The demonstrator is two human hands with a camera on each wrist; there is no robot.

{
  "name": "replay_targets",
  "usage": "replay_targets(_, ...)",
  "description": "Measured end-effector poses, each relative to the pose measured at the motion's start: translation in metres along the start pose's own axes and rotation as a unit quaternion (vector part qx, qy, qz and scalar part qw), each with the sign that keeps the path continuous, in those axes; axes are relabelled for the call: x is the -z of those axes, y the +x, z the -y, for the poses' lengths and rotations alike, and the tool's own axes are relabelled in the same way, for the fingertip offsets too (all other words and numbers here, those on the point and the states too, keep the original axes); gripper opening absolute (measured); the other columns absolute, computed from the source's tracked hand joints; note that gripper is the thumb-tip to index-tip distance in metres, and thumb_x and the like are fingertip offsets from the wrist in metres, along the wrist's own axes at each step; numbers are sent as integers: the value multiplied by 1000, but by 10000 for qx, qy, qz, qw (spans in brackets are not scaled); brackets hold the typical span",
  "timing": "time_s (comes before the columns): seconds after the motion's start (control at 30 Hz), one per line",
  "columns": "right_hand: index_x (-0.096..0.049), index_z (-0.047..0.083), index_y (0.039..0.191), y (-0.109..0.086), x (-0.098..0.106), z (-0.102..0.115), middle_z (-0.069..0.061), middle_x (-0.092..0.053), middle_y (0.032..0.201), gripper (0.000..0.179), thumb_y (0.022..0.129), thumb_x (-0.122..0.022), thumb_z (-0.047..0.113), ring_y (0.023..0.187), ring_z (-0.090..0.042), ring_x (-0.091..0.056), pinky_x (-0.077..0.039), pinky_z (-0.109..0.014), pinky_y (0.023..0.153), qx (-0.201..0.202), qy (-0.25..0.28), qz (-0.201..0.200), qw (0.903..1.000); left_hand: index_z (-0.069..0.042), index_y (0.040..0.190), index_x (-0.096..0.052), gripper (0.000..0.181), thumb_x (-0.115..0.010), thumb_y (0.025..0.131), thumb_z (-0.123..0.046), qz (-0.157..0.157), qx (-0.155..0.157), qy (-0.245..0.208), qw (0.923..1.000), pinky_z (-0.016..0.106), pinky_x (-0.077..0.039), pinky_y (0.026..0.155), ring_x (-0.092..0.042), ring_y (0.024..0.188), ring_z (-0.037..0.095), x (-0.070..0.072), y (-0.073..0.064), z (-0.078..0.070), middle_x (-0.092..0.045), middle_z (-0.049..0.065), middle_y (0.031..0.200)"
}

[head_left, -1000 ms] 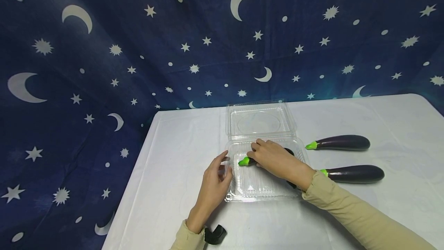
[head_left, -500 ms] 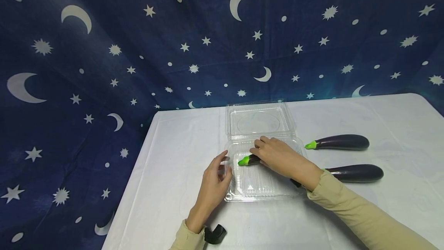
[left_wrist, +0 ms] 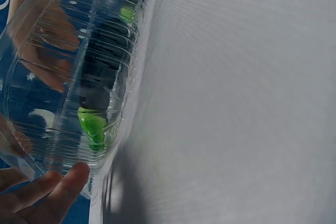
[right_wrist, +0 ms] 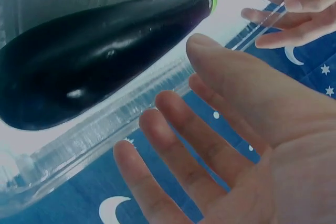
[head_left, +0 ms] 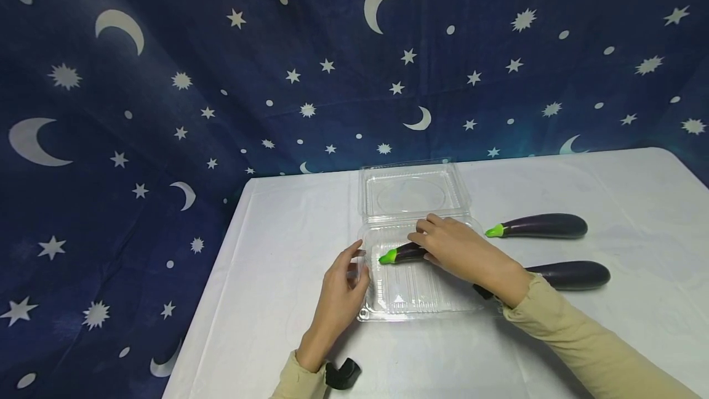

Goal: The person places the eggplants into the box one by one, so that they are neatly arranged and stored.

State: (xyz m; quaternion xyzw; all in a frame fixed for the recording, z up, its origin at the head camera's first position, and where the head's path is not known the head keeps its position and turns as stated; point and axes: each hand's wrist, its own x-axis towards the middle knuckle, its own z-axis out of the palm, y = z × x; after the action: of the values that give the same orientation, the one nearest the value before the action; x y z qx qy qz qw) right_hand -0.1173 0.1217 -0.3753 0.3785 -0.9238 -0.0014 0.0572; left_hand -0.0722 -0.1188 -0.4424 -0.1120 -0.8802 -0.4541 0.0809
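Observation:
A dark purple eggplant (head_left: 410, 252) with a green stem lies inside the base of a clear plastic clamshell container (head_left: 399, 309); in the head view its right part is hidden beneath my right hand (head_left: 462, 252). In the right wrist view, this right hand (right_wrist: 210, 150) is spread loosely beside the eggplant (right_wrist: 100, 56), holding nothing, with a visible gap between. My left hand (head_left: 339, 294) is at the container's left side, fingers fairly straight and fingertips (left_wrist: 79, 170) at its wall in the left wrist view. Whether they press on it, I cannot tell.
Two more eggplants lie to the right, one farther back (head_left: 545, 226) and one nearer (head_left: 573, 275), partly behind the right sleeve. The container's lid (head_left: 407, 193) is folded back toward the star-patterned curtain (head_left: 310, 48). A black wrist piece (head_left: 343, 374) shows by the left cuff.
My right hand has slid to the right along the eggplant, off its stem end, and come away from it. The eggplant and my left hand stay in place.

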Motion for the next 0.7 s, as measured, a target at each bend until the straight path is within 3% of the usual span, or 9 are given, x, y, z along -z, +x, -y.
replay_targets(0.7, -70, 6, 117, -30, 18, -15, -12, -65, 110, 42, 78, -84, 14, 104, -31, -62, -56, -45, 83, -209, 300, -394, 9986, -5, 141, -51, 47, -58, 95, -9, 39, -30, 31, 10000, 23, -57, 72, -69, 94, 18, 1, 0, -2, -65, 11, 121)
